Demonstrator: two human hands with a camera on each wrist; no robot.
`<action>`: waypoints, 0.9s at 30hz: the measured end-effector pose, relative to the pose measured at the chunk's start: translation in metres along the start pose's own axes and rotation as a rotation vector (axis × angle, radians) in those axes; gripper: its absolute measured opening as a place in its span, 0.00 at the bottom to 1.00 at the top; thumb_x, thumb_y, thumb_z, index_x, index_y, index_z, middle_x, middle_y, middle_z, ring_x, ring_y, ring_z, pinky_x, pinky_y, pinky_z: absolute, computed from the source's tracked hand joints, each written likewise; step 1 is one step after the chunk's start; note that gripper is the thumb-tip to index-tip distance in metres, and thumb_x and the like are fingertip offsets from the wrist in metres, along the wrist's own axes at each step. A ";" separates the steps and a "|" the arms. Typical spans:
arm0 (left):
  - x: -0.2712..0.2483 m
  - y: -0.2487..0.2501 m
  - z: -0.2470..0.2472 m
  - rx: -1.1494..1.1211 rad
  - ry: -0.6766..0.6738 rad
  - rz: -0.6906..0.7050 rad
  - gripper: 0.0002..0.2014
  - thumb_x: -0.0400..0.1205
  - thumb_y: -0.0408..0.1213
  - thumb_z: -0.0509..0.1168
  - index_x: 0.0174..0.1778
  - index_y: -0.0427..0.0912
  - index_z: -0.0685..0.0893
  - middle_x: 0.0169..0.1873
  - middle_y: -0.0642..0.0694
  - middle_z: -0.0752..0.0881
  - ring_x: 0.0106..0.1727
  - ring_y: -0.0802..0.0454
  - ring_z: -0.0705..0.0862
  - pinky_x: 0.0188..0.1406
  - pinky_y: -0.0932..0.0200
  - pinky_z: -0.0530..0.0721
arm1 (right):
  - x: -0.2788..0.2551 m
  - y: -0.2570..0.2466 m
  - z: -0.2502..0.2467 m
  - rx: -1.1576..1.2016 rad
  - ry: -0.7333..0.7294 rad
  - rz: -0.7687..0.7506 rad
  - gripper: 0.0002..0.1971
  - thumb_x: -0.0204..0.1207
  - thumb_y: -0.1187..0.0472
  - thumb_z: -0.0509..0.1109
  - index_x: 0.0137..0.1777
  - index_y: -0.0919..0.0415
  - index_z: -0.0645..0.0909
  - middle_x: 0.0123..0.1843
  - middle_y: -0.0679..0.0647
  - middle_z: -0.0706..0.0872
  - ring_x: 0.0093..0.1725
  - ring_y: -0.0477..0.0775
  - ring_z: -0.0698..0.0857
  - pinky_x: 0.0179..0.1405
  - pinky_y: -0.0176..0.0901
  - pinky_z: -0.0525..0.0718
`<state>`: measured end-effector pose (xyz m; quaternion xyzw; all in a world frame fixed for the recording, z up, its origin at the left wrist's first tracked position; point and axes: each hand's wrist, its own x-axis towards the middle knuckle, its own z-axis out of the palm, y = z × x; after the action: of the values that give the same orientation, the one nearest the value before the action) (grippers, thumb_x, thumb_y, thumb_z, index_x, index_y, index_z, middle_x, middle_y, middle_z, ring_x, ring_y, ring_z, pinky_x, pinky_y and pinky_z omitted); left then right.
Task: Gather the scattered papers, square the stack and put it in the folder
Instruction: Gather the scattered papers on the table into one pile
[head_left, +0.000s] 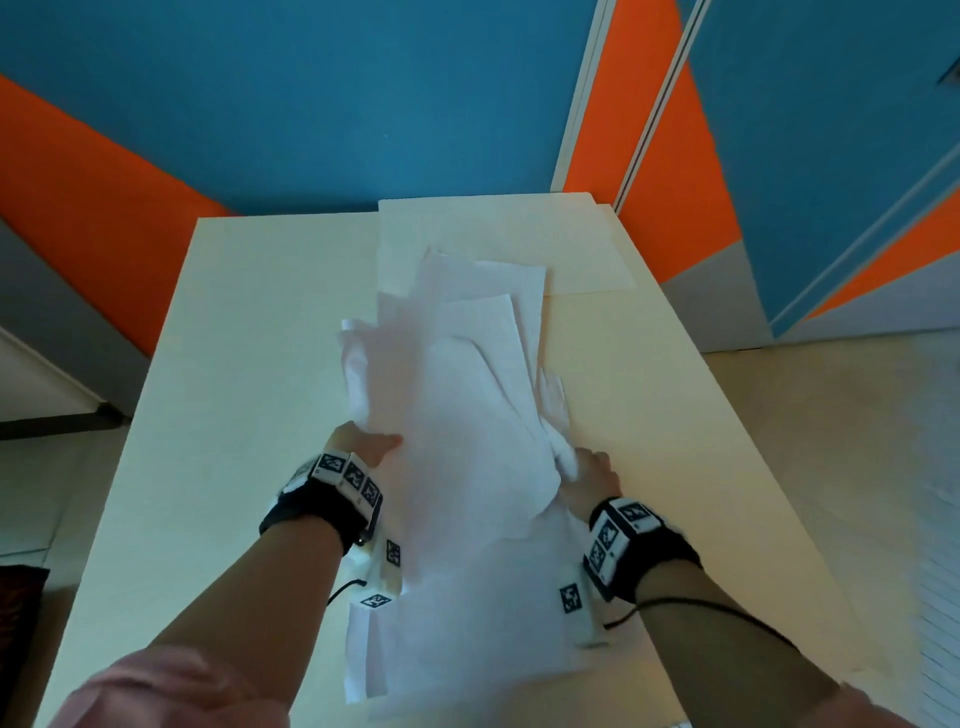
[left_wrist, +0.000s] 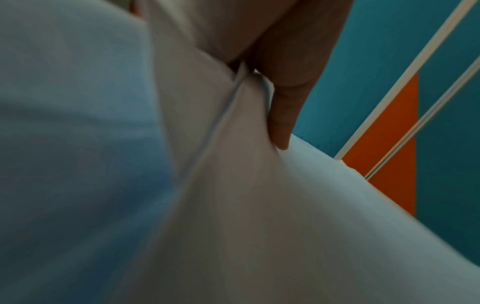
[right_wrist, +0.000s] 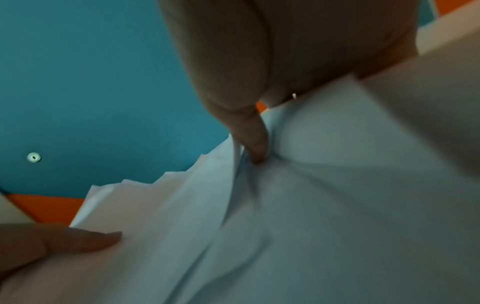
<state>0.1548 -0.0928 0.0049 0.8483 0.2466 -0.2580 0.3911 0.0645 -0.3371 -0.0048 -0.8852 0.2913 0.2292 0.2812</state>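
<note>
A loose, uneven bundle of white papers (head_left: 457, 405) is lifted off the table between my two hands, its sheets fanned out at the far end. My left hand (head_left: 363, 441) grips the bundle's left edge, thumb on top. My right hand (head_left: 584, 475) pinches the crumpled right edge. In the left wrist view the papers (left_wrist: 233, 185) fill the frame, with a finger (left_wrist: 283, 115) pressed against them. The right wrist view shows a fingertip (right_wrist: 255, 148) dug into the sheets (right_wrist: 337, 205) and the thumb (right_wrist: 85, 240) lying on them. A cream folder (head_left: 519, 234) lies flat at the table's far end.
The white table (head_left: 234, 338) has bare room left and right of the papers. One more sheet (head_left: 467, 623) lies flat near the front edge under my wrists. A blue and orange wall (head_left: 311, 104) stands behind the table.
</note>
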 end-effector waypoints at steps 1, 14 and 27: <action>-0.002 0.001 0.004 0.023 -0.029 -0.008 0.30 0.77 0.41 0.70 0.70 0.26 0.73 0.70 0.32 0.78 0.71 0.37 0.77 0.71 0.49 0.75 | 0.003 -0.006 0.003 -0.001 -0.005 -0.025 0.25 0.79 0.58 0.61 0.75 0.64 0.65 0.73 0.66 0.65 0.70 0.71 0.70 0.69 0.54 0.71; -0.006 -0.045 0.010 0.338 -0.065 0.027 0.50 0.68 0.43 0.75 0.82 0.50 0.53 0.79 0.48 0.63 0.81 0.48 0.64 0.79 0.55 0.66 | -0.019 0.063 -0.031 0.110 0.143 0.253 0.36 0.76 0.43 0.64 0.78 0.63 0.60 0.76 0.67 0.64 0.74 0.71 0.67 0.71 0.58 0.71; -0.037 -0.017 -0.001 0.218 -0.276 0.037 0.35 0.68 0.65 0.69 0.46 0.30 0.83 0.37 0.34 0.89 0.34 0.42 0.87 0.38 0.58 0.89 | -0.028 0.063 -0.002 0.833 0.342 0.428 0.47 0.69 0.63 0.77 0.82 0.64 0.51 0.78 0.67 0.67 0.75 0.68 0.71 0.71 0.55 0.71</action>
<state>0.1169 -0.0902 0.0198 0.8467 0.1454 -0.3899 0.3315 0.0039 -0.3701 -0.0107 -0.6432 0.5750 -0.0024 0.5056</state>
